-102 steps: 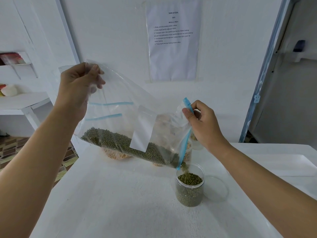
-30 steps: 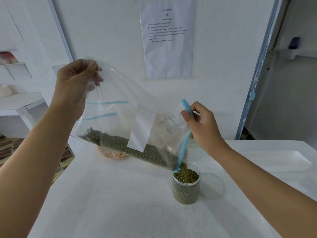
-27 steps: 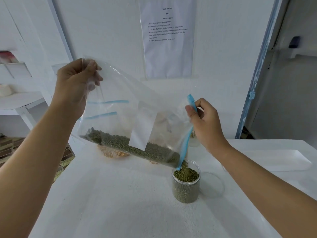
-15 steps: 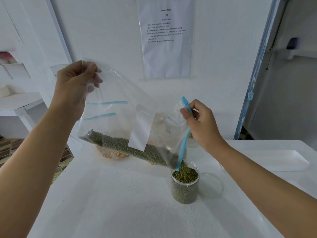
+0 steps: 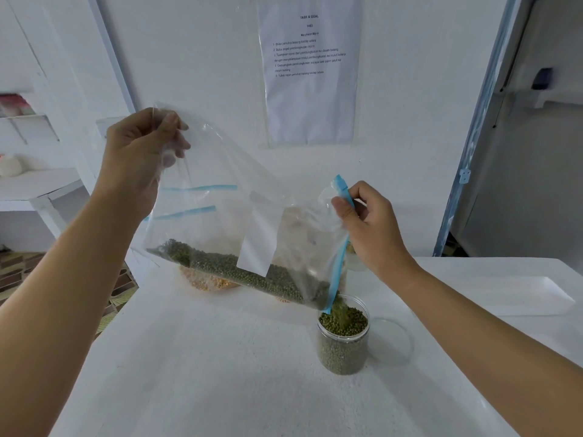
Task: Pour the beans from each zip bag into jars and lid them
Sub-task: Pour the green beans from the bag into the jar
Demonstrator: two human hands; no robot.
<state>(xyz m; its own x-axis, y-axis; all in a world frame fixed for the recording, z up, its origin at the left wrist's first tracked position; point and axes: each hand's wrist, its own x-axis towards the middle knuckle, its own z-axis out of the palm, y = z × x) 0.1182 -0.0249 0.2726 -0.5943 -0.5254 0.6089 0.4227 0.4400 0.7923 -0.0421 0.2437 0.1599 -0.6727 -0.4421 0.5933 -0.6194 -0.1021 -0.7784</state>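
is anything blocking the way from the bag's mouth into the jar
Nothing visible does. The open low corner of the zip bag hangs right above the jar, whose mouth is uncovered, and the green beans fall straight in. The lid lies on the table to the jar's right. The jar looks nearly full, though.

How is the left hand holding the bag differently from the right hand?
The left hand is raised higher, gripping a closed corner of the zip bag; the right hand sits lower, pinching the blue zip strip at its mouth. The left hand is far from the jar; the right hand is nearly over it. Both hold the same bag.
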